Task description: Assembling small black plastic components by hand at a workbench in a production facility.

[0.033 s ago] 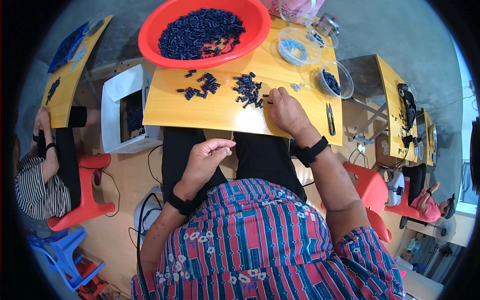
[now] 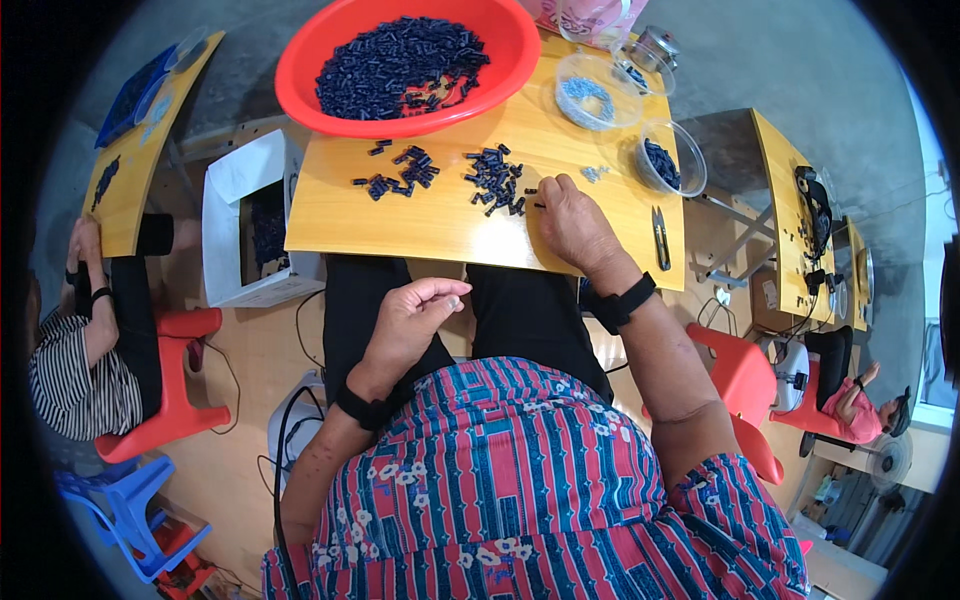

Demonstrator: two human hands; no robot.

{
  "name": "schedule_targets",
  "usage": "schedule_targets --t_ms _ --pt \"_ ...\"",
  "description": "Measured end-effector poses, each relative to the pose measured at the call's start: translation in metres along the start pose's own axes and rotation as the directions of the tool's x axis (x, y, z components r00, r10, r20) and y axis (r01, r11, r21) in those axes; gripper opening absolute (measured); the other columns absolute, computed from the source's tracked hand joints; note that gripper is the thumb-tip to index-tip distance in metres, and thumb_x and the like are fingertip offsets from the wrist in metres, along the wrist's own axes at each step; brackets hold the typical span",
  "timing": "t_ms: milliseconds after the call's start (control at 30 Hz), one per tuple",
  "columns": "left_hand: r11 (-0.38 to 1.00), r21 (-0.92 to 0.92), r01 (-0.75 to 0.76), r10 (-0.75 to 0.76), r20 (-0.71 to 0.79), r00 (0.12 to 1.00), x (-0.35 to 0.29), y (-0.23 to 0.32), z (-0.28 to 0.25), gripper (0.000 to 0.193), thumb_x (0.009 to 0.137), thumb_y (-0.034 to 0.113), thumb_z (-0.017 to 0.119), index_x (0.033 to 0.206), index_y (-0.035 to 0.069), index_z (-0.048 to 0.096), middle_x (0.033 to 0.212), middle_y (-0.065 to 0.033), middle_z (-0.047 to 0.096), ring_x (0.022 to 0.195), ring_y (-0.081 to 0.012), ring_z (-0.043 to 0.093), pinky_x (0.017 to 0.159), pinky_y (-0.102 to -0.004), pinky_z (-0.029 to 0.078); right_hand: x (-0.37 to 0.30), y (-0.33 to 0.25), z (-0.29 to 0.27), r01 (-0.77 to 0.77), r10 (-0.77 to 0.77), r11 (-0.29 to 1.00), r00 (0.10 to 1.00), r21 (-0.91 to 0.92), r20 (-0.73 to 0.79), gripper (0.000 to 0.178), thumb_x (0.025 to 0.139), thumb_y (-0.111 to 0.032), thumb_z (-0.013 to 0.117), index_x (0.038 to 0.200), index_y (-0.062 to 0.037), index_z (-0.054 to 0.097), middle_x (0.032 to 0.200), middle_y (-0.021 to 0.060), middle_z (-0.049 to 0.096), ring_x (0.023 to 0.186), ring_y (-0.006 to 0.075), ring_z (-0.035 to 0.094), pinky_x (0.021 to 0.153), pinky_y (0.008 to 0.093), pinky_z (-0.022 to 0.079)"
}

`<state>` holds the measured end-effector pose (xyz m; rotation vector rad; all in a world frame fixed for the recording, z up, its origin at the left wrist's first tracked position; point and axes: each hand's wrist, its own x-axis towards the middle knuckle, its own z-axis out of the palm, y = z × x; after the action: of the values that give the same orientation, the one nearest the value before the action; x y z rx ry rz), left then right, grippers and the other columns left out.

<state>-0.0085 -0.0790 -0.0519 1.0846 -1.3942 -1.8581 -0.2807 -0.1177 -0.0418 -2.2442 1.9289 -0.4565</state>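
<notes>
My left hand (image 2: 415, 312) hovers over my lap, short of the table edge, with thumb and forefinger pinched together. A tiny pale spot shows at the thumb tip; whether it is a nail or a small part I cannot make out. On the table, my right hand (image 2: 575, 222) rests with curled fingers at the right edge of a pile of small dark tubular pieces (image 2: 495, 178). One dark piece (image 2: 540, 205) shows right at its fingertips; what lies inside the fingers is hidden. A second, looser group of dark pieces (image 2: 412, 172) lies farther left.
A red basin (image 2: 300, 85) full of dark pieces stands at the back. Clear tubs hold light-blue bits (image 2: 588, 100) and dark pieces (image 2: 660, 165). Thread snips (image 2: 661, 238) and a few pale bits (image 2: 594, 174) lie at right. A white box (image 2: 225, 240) stands left; people sit on both sides.
</notes>
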Motion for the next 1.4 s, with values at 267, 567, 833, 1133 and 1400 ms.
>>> schedule_targets --t_ms 267,567,833,1133,1400 --pt "0.999 0.038 0.018 -0.019 0.008 1.000 0.000 0.002 0.002 0.022 0.091 0.006 0.058 0.110 -0.002 0.067 0.093 -0.0056 0.069 0.085 -0.0080 0.062 0.076 -0.0209 0.049 0.002 -0.001 -0.003 0.024 -0.020 0.997 0.998 0.077 -0.060 0.010 0.077 -0.002 0.055 0.087 -0.0007 0.053 0.083 0.0195 0.057 0.078 0.0398 0.059 0.071 0.0464 0.050" --pt "1.000 0.019 0.004 -0.004 0.006 1.000 0.001 -0.001 0.002 0.023 0.090 0.006 0.059 0.110 -0.001 0.067 0.095 -0.0058 0.069 0.086 -0.0083 0.062 0.078 -0.0215 0.049 -0.001 0.008 -0.002 0.014 0.032 0.947 0.990 0.320 -0.137 0.005 0.080 -0.004 0.059 0.086 -0.0041 0.058 0.083 0.0161 0.062 0.073 0.0371 0.060 0.067 0.0409 0.050" --pt "0.999 0.028 0.033 -0.034 0.015 0.999 0.001 -0.001 -0.003 0.022 0.091 0.003 0.057 0.111 -0.001 0.066 0.099 -0.0056 0.068 0.088 -0.0100 0.062 0.082 -0.0232 0.049 -0.002 0.066 -0.053 -0.049 0.314 0.904 0.750 0.425 -0.582 0.008 0.080 -0.002 0.062 0.086 -0.0057 0.062 0.080 0.0094 0.063 0.071 0.0223 0.062 0.068 0.0311 0.049" --pt "0.999 0.013 0.030 -0.030 0.013 0.999 0.002 -0.001 -0.001 0.022 0.092 0.003 0.057 0.111 -0.002 0.066 0.098 -0.0056 0.068 0.088 -0.0104 0.062 0.082 -0.0234 0.049 -0.016 0.071 -0.058 -0.070 0.188 0.974 0.780 0.216 -0.597 0.019 0.083 0.004 0.064 0.099 -0.0045 0.068 0.084 0.0052 0.066 0.072 0.0131 0.063 0.070 0.0242 0.050" --pt "0.997 0.024 0.071 -0.071 0.011 0.997 0.000 0.002 0.000 0.022 0.091 0.003 0.057 0.111 -0.002 0.066 0.097 -0.0053 0.067 0.088 -0.0101 0.061 0.082 -0.0231 0.049 -0.018 0.002 0.002 -0.109 0.250 0.876 0.936 0.469 -0.248 0.017 0.077 0.001 0.062 0.092 -0.0044 0.069 0.085 0.0143 0.064 0.077 0.0292 0.064 0.069 0.0351 0.052"
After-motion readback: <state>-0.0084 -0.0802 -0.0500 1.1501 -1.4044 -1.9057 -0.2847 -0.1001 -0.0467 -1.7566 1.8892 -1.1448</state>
